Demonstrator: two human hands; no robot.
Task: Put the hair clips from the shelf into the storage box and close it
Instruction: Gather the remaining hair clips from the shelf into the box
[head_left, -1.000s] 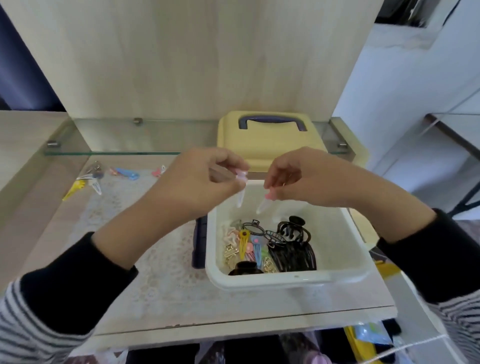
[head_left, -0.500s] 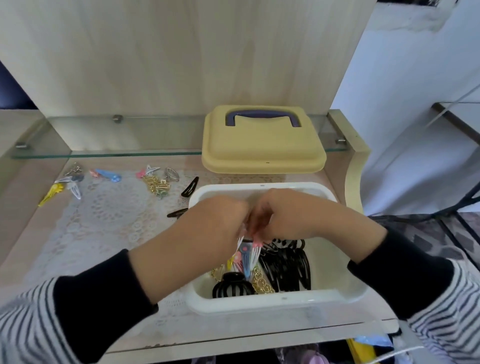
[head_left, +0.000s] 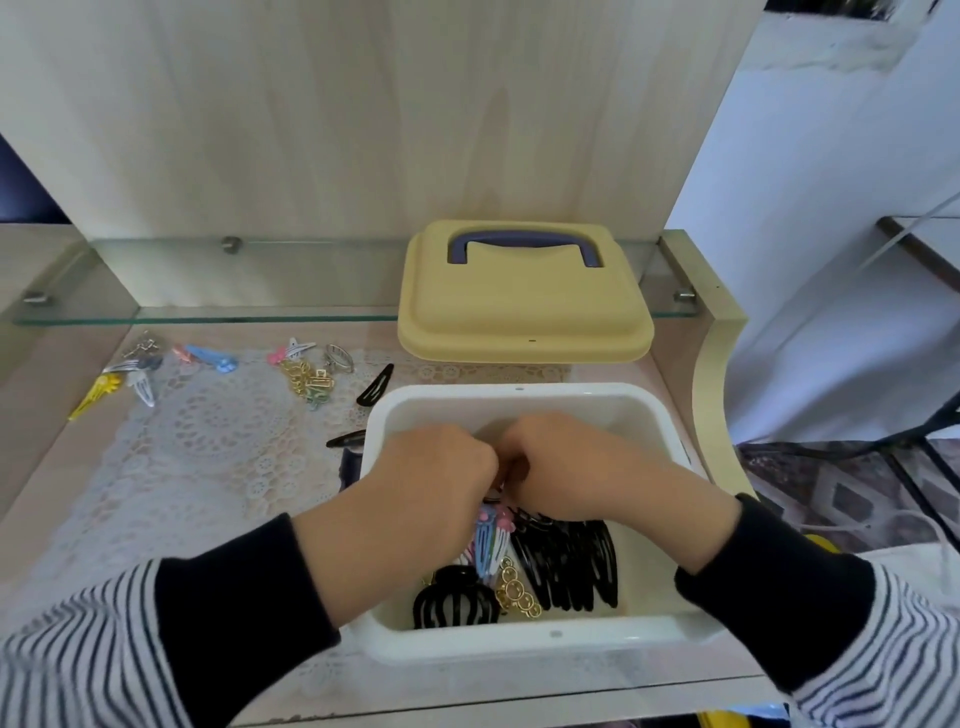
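Note:
The white storage box (head_left: 519, 391) stands open on the lace mat (head_left: 208, 441). Inside it lie black snap clips (head_left: 566, 561), a black claw clip (head_left: 454, 603) and a gold clip (head_left: 514, 592). My left hand (head_left: 431, 467) and my right hand (head_left: 571, 467) are both lowered into the box, knuckles up and fingers curled, close together. Pastel snap clips (head_left: 491, 540) with pink ends stick out from between them, each hand pinching one; the fingertips are hidden. The yellow lid (head_left: 524, 312) with a purple handle lies behind the box. Several clips remain on the shelf: yellow (head_left: 96, 395), blue (head_left: 210, 356), gold (head_left: 306, 382), black (head_left: 375, 385).
A glass shelf (head_left: 208, 312) runs along the back under the wooden panel, with the lid resting on its right part. Another black snap clip (head_left: 345, 440) and a dark object (head_left: 350, 465) lie at the box's left wall. The shelf's front edge is just below the box.
Both hands have come down from above the box into it, carrying the pale clips with them. The view has tilted, bringing more clips on the shelf into sight.

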